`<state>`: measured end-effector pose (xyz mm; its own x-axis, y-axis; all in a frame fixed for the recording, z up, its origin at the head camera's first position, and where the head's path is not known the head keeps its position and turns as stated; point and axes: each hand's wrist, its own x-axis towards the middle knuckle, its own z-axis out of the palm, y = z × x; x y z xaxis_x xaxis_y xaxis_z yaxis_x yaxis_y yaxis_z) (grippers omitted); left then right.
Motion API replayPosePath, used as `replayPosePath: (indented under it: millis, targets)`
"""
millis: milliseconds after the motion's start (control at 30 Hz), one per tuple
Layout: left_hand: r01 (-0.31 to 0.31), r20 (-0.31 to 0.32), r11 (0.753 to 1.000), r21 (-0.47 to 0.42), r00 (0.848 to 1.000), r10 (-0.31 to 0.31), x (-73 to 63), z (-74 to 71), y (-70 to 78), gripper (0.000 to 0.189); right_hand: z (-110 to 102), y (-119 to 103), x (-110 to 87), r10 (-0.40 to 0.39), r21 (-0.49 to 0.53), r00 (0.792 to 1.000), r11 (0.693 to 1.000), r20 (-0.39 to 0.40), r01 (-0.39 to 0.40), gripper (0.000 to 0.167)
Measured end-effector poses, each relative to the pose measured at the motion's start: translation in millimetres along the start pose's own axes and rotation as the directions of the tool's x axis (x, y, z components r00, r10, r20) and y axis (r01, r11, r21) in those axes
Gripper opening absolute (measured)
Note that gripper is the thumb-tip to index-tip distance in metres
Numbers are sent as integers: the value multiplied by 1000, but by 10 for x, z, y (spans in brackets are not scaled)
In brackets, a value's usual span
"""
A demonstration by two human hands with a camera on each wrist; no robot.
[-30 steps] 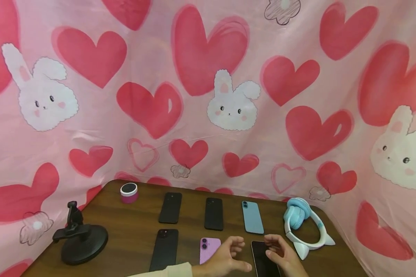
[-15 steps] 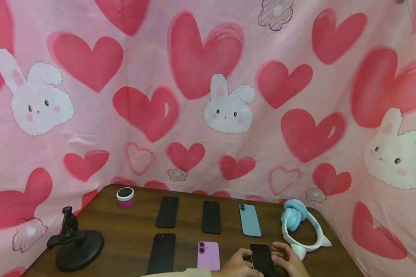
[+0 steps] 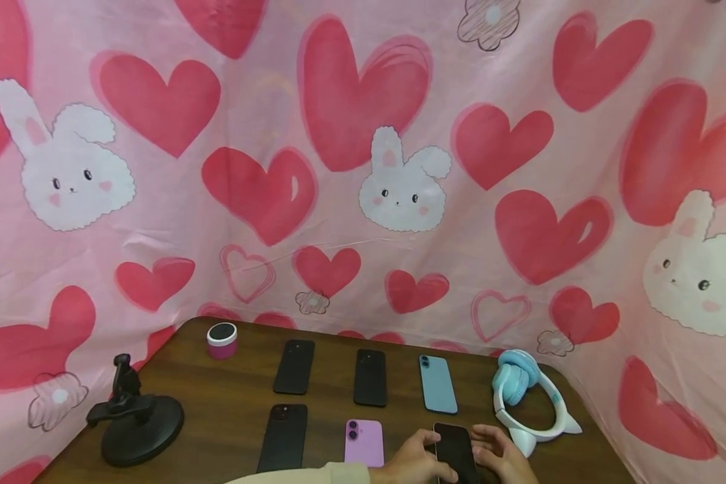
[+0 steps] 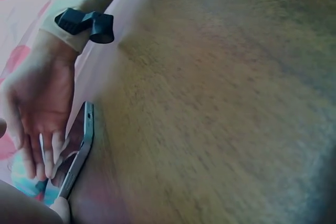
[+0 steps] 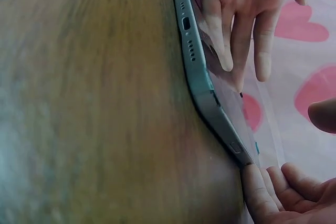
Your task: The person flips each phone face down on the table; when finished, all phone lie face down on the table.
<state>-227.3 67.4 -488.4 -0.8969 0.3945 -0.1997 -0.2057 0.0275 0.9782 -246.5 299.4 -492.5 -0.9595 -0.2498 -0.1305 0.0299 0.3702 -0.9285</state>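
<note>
A smartphone (image 3: 456, 452) lies screen up on the dark wood table, near the front right. My left hand (image 3: 408, 464) is at its left side, with fingertips at the long edge and the thumb by the lower part of the screen. At the opposite edge is my right hand (image 3: 502, 454), its fingers loosely bent. In the right wrist view, a fingertip of my right hand (image 5: 291, 198) touches the phone's side (image 5: 210, 93). The left wrist view has a left-hand finger against the phone's edge (image 4: 79, 156). The phone's underside is hidden.
Left of it lie a purple phone (image 3: 364, 445) and a black phone (image 3: 283, 437). Behind are two black phones (image 3: 294, 366) and a blue phone (image 3: 438, 383). Cat-ear headphones (image 3: 535, 403) stand right, a black stand (image 3: 139, 430) left, a pink-and-white round object (image 3: 222, 341) at the back.
Both hands have come down from above the table to the phone's two sides. My left hand no longer covers part of the purple phone. Over the last half second the hands barely move.
</note>
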Motion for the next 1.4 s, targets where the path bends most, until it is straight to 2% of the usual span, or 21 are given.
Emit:
replayPosePath:
  millis: [200,367,533,700,867,1000,1100,1200,1267,1400]
  targets:
    - [-12,-51,1000,15,999,13,35,9,58,52,8,-36,10,-3,-2,999,1000,-33,3,60]
    - [-14,-45,1000,-16,999,14,0,5,8,52,64,-15,9,-4,-44,1000,999,-20,3,60]
    - [-40,-28,994,-103,999,37,-1,-3,2,54,136,-17,21,-18,-81,999,997,-45,14,60]
    - [-62,-17,973,-224,998,59,23,1,79,57,147,-44,35,-21,-81,997,997,-69,15,63]
    - [-131,-58,953,-272,991,120,44,-5,116,59,163,-17,12,-53,-51,999,997,-10,53,72]
    - [-150,-93,943,-297,987,128,57,-5,103,59,201,17,0,-124,-111,991,986,47,128,76]
    - [-142,-83,937,-320,989,121,53,0,97,61,212,19,-12,-185,-137,979,971,84,195,76]
    - [-145,-52,928,-343,989,136,44,3,97,62,188,3,-15,-240,-100,961,962,134,254,74]
    - [-147,-28,922,-358,989,147,37,3,111,61,155,-7,-16,-286,-43,940,954,184,298,72]
    - [-151,18,930,-335,986,166,37,-7,139,57,95,-20,-12,-368,120,884,930,289,348,74]
